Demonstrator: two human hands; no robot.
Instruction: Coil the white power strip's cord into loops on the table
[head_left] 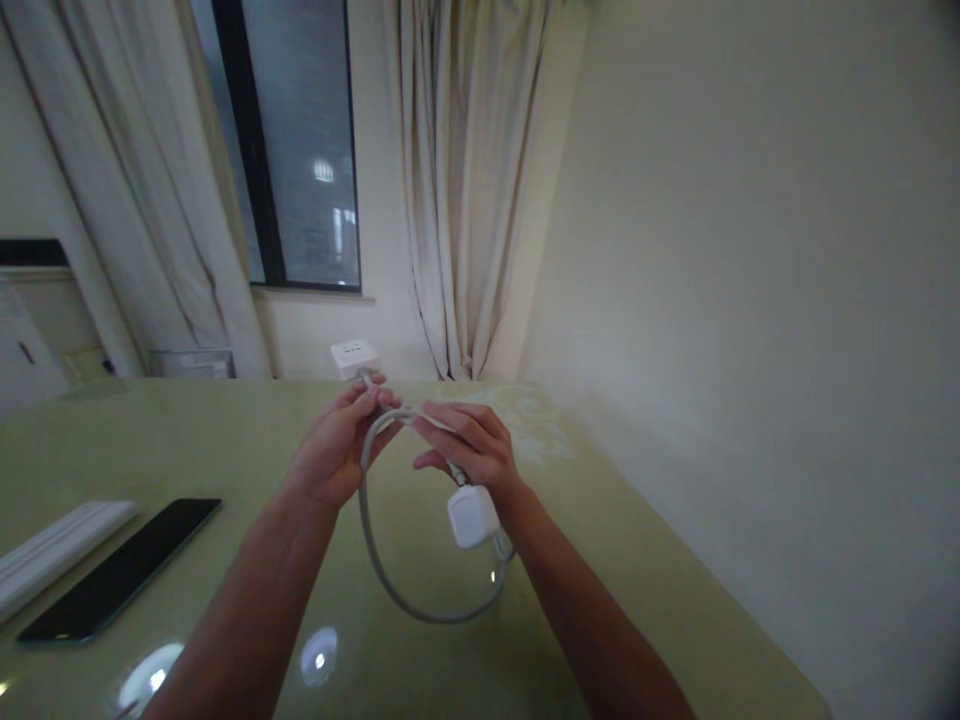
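Both hands are raised over a glossy pale green table (187,440). My left hand (337,445) pinches one end of a grey cable (382,570) near its top. My right hand (469,445) grips the same cable a little further along, fingers curled round it. The cable hangs down from the hands in a wide loop. A small white square charger (472,515) dangles on the cable just under my right wrist.
A white power cube (352,357) sits at the table's far edge under the window. A dark phone (124,570) and a white keyboard-like bar (52,550) lie at the left. Curtains hang behind, and a plain wall runs along the right side.
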